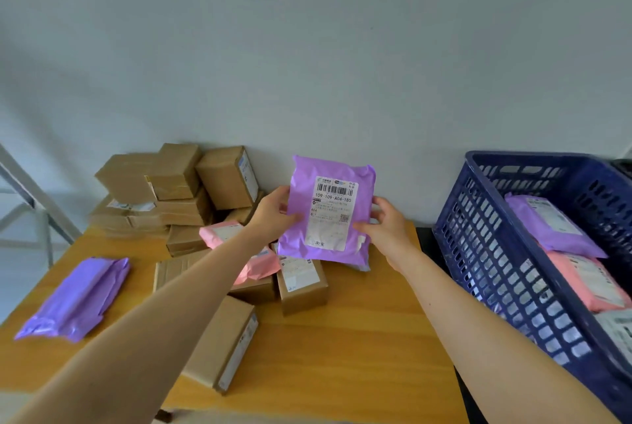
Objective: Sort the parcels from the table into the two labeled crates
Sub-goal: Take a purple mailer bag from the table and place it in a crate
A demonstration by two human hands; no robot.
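Plain pale grey-white wall (pixel 307 47) fills upper half of view. Wooden table (pixel 359 338), honey-orange top with fine grain, far edge set against wall. Beyond table's left edge: pale grey metal frame (pixel 37 196) with slanting bar and upright leg, over whitish floor (pixel 20 269). Just past table's right edge: dark strip (pixel 427 242), detail unclear. Light soft, even; faint grey shading low on wall at left.
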